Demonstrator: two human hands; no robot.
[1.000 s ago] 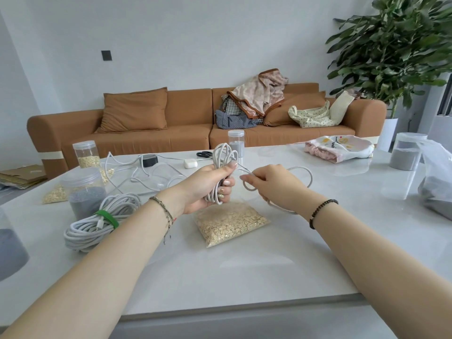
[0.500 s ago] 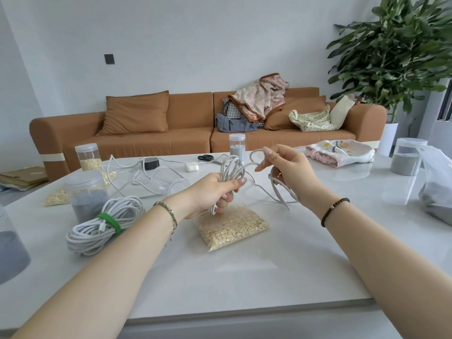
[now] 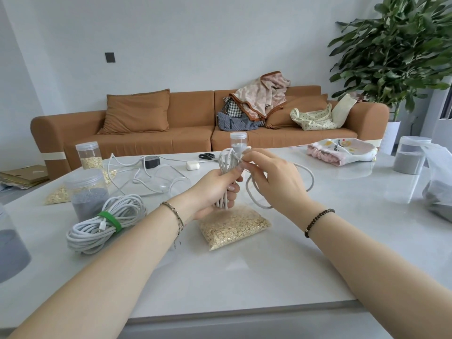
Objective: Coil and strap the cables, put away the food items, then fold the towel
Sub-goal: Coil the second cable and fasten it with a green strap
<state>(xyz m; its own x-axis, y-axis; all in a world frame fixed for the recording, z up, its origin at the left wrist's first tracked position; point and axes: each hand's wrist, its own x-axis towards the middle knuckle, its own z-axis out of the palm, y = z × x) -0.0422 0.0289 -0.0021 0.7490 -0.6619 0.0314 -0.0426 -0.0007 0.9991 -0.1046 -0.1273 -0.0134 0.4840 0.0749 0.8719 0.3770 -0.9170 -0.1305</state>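
At the left of the surface (image 3: 244, 277) lies a finished coil (image 3: 97, 231), bound by a green strap (image 3: 110, 220), just beside a jar (image 3: 85, 192) of grey grains. Behind them a white lead (image 3: 127, 167) sprawls uncoiled.

In the middle, above the oats bag (image 3: 234, 226), the left hand (image 3: 215, 189) grips a bundle (image 3: 226, 165) of grey cord upright, its fingers (image 3: 231, 188) curled round the bundle's waist. Just to the right, the right hand (image 3: 274, 177) pinches a strand at the bundle's top. The tail (image 3: 307, 177) swings from it in a wide loop out to the right and back down near the bag. Further right the towel (image 3: 342, 150) lies crumpled.

The step in hand looks like winding the tail onto the bundle. To do it well, each new turn should match the length of those already held and lie flat, without twist. The left thumb should lift only enough to admit the strand, then clamp again. The right hand would do better to slide along the tail than to drag it, so the loop does not snag the bag. I see no spare strap near the hands, so one should be within reach before the left hand loosens, or the turns may spring apart.
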